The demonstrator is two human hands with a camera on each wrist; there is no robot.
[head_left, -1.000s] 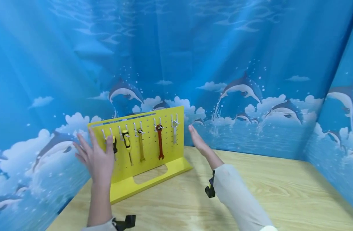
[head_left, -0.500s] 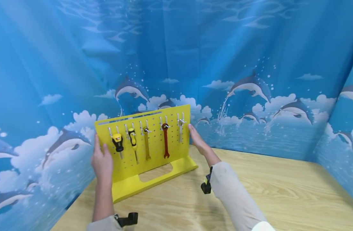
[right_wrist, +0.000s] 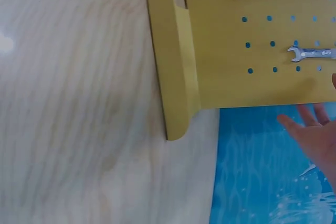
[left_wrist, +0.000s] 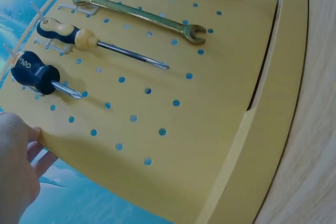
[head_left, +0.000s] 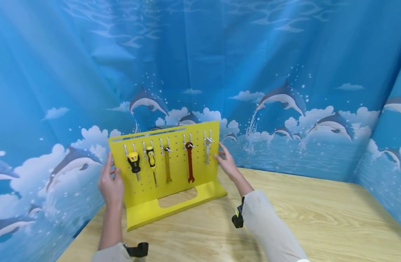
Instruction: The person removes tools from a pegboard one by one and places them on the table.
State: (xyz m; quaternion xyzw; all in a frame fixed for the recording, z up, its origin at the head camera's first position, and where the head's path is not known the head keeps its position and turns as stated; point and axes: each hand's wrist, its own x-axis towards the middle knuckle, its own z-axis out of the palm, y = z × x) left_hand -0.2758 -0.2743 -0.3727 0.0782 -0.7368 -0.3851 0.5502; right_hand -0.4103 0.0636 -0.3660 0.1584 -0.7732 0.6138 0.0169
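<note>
A yellow pegboard [head_left: 144, 196] stands upright on its base, seen at an angle in the head view. My left hand [head_left: 111, 185] grips its left edge, thumb in front and fingers behind. At the opposite edge my right hand [head_left: 228, 164] holds the board, thumb at the front face and other fingers partly hidden behind. From its metal hooks hang a stubby black-and-yellow screwdriver [head_left: 134, 162], a longer screwdriver [head_left: 150, 156], a brass-coloured wrench [head_left: 168, 165], a red wrench [head_left: 190, 162] and a small silver wrench [head_left: 207, 151].
The board's base rests on a light wood table [head_left: 295, 207]. A blue curtain [head_left: 200, 65] printed with dolphins hangs close behind and at both sides. Black wrist mounts [head_left: 238, 217] show below the hands.
My left hand has come from in front of the board to its left edge and taken hold. My right hand has closed in on the right edge. The board has shifted slightly.
</note>
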